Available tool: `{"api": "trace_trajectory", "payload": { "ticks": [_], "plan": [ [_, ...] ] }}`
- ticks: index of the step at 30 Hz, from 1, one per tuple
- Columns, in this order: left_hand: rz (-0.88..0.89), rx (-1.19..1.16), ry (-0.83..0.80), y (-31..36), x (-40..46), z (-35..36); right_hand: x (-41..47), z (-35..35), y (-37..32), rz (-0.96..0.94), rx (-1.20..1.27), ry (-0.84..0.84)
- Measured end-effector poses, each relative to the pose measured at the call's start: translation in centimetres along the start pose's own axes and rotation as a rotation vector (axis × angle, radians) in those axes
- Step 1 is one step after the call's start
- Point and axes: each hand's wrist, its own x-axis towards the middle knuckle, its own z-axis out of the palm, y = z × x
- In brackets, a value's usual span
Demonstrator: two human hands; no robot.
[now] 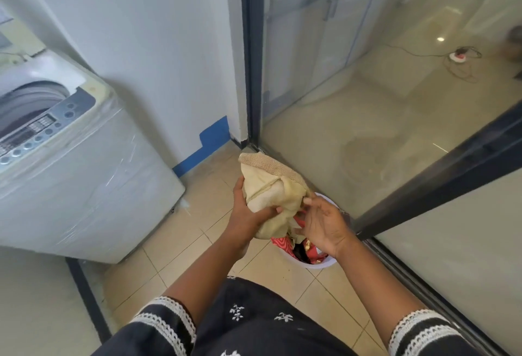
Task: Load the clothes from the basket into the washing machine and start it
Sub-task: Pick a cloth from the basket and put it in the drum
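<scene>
Holding cream cloth [272,194] w/ left hand [248,208] fingers clenched round it; right hand [324,225] fingers relaxed, above basket [324,264].

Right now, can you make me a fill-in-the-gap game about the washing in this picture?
1. The left hand grips a bundle of cream ____.
2. The white laundry basket stands on the tiled ____.
3. The washing machine has its lid ____.
4. The clothes left in the basket are mostly ____.

Missing words: cloth; floor; open; red
</scene>
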Motion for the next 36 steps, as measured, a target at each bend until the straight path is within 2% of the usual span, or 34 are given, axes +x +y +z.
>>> {"api": "trace_trajectory", "payload": {
  "ticks": [3,6,11,14,19,25,36],
  "plan": [
    [0.001,0.098,-0.037,0.3,-0.8,-2.6,1.4,2.3,1.1,0.095,-0.154,0.016],
    [-0.054,0.142,0.023,0.6,-1.0,-5.5,3.4,5.2,1.8,0.100,-0.209,0.077],
    [-0.196,0.135,0.053,2.2,-0.7,-14.2,7.0,12.7,3.5,0.047,-0.264,0.146],
    [-0.292,0.044,0.051,3.2,-0.8,-20.7,9.7,17.5,5.6,0.026,-0.283,0.157],
    [-0.162,-0.068,0.209,5.0,-1.1,-31.4,15.2,25.9,9.6,0.044,-0.303,0.121],
    [0.042,-0.105,0.415,7.7,-2.3,-42.3,21.0,36.3,12.8,0.069,-0.362,-0.051],
    [0.229,-0.191,0.743,9.7,-3.7,-53.3,29.3,51.5,14.4,-0.009,-0.728,-0.278]
  ]
}}
